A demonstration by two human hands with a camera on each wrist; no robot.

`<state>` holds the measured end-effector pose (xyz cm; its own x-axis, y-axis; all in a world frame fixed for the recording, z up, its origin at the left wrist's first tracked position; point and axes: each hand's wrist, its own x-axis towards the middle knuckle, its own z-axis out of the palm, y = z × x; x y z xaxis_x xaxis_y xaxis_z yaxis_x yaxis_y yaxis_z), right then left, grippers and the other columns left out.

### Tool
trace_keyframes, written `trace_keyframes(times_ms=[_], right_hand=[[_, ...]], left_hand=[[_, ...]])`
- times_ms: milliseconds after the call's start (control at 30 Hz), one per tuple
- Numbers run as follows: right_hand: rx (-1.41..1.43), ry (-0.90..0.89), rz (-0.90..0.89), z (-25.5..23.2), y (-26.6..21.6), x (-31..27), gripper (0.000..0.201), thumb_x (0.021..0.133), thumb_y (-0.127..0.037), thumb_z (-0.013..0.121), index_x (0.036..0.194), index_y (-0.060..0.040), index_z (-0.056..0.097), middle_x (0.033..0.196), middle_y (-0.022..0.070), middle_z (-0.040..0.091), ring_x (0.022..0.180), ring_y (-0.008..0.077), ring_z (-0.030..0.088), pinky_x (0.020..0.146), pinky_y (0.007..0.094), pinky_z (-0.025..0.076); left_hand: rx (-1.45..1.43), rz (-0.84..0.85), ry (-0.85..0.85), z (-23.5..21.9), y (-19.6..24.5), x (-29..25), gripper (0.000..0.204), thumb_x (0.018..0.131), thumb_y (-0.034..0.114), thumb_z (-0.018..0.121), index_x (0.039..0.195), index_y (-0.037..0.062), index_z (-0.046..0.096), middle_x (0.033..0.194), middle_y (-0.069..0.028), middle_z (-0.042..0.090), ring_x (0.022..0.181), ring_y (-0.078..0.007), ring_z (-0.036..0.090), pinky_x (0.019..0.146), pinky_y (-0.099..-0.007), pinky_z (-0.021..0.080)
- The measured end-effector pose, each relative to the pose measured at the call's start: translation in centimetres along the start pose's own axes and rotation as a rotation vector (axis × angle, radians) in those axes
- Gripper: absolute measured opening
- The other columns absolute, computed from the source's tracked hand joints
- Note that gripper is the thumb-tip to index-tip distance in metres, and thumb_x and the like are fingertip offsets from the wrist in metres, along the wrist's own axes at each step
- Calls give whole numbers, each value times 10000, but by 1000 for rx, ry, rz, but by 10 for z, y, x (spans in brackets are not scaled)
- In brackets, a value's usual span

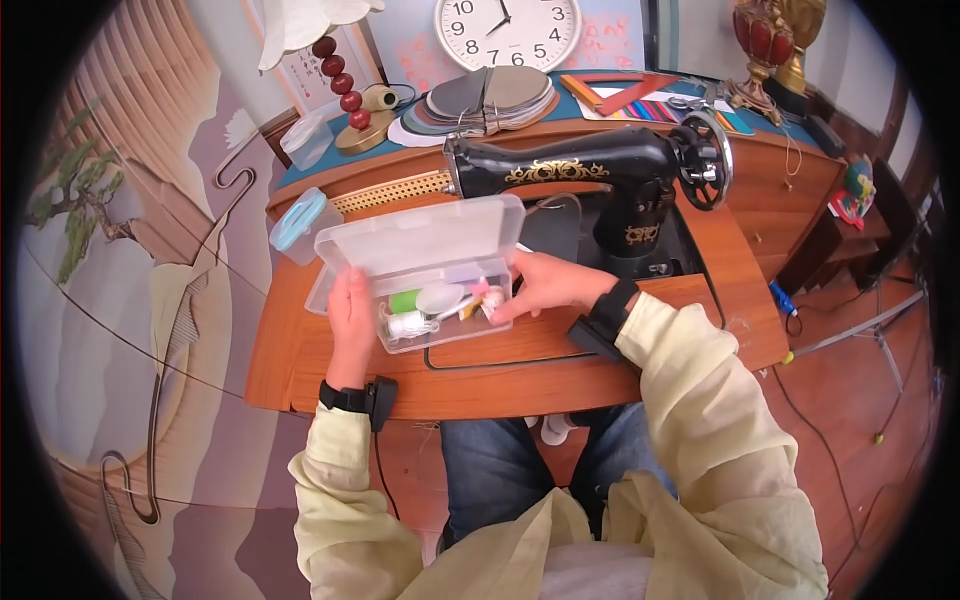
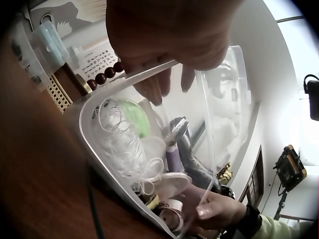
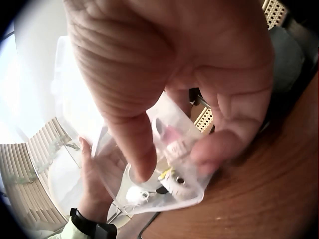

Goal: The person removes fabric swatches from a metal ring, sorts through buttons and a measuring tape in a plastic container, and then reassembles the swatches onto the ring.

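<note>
Left hand (image 1: pixel 350 312) grips the left end of an open, clear plastic rectangular box (image 1: pixel 462 331), which sits between both hands. Right hand (image 1: pixel 562 283): thumb and fingers parted at the right end; blurred, so pinching cannot be told. White thread bundle (image 2: pixel 117 142) lies inside, nearer the left.

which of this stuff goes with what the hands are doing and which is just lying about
Part of the work, it seems:
left hand, holding the open clear box
right hand, at the box's right end
white thread and green item inside it

Just lying or standing about, apparently:
sewing machine, untouched
blue-lidded box
stack of oval pieces
beaded lamp
clock
</note>
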<state>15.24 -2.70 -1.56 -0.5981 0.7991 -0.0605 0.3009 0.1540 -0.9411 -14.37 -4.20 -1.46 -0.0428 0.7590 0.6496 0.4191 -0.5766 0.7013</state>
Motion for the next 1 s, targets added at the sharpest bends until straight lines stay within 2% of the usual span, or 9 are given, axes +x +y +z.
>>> trace_keyframes(times_ms=[67, 100, 467, 567, 633, 767, 867, 933, 1000], right_hand=[[73, -50, -23, -5, 1, -3, 818, 650, -249, 867, 1308, -17, 440, 1007, 132, 588, 818, 171, 637, 590, 280, 519], [67, -2, -14, -6, -4, -10, 650, 710, -173, 840, 1261, -51, 518, 1091, 90, 596, 776, 141, 631, 602, 254, 493], [-230, 405, -249, -6, -1, -30, 710, 603, -171, 889, 1206, -43, 535, 1057, 101, 532, 705, 176, 597, 683, 294, 520], [-242, 449, -273, -5, -1, -31, 712, 600, -157, 886, 1213, -59, 538, 1073, 89, 536, 699, 183, 588, 684, 302, 514], [-265, 467, -279, -5, 1, -31, 713, 594, -151, 884, 1212, -67, 540, 1083, 82, 538, 697, 188, 584, 682, 308, 511], [-239, 472, -273, -5, 2, -32, 717, 584, -152, 884, 1210, -74, 543, 1082, 83, 537, 709, 199, 587, 684, 320, 510], [-264, 486, -288, -7, 1, -32, 707, 588, -136, 881, 1209, -78, 549, 1115, 76, 529, 723, 180, 591, 664, 298, 513], [-275, 494, -291, -7, 0, -34, 691, 597, -108, 879, 1208, -77, 558, 1176, 58, 513, 742, 136, 598, 619, 244, 516], [-270, 503, -308, -7, -3, -36, 693, 594, -106, 867, 1209, -85, 550, 1138, 70, 524, 736, 187, 599, 668, 297, 521]], left_hand=[[-18, 34, -89, -1, -9, 10, 407, 1031, 355, 414, 983, -2, 603, 851, -2, 583, 794, -94, 495, 718, -266, 421], [-45, 3, -83, 2, -10, 14, 428, 1033, 370, 402, 984, -5, 605, 853, -1, 582, 798, -95, 496, 724, -266, 419], [-252, -273, -121, 34, -26, 24, 564, 1030, 486, 333, 1212, -11, 530, 1164, -63, 570, 1076, -139, 502, 954, -282, 379], [-304, -193, -16, 39, -22, 23, 529, 1031, 477, 335, 863, 22, 545, 801, 19, 515, 745, -84, 425, 659, -270, 356], [-301, -200, 1, 40, -28, 22, 517, 1032, 470, 339, 869, 29, 554, 799, 30, 505, 734, -77, 409, 647, -269, 346], [-301, -206, -36, 39, -45, 24, 598, 1023, 510, 304, 946, 3, 610, 869, -24, 577, 805, -119, 498, 728, -286, 403], [-344, 52, -281, 44, -3, 42, 748, 987, 603, 249, 1065, -35, 632, 1030, -121, 630, 992, -208, 566, 882, -337, 428], [-321, 73, -277, 43, 2, 45, 798, 956, 647, 262, 1093, -49, 628, 1135, -149, 610, 1093, -235, 547, 966, -357, 400], [-302, 94, -269, 41, 1, 47, 812, 937, 663, 288, 1108, -55, 626, 1188, -162, 600, 1143, -247, 538, 1006, -366, 389]])
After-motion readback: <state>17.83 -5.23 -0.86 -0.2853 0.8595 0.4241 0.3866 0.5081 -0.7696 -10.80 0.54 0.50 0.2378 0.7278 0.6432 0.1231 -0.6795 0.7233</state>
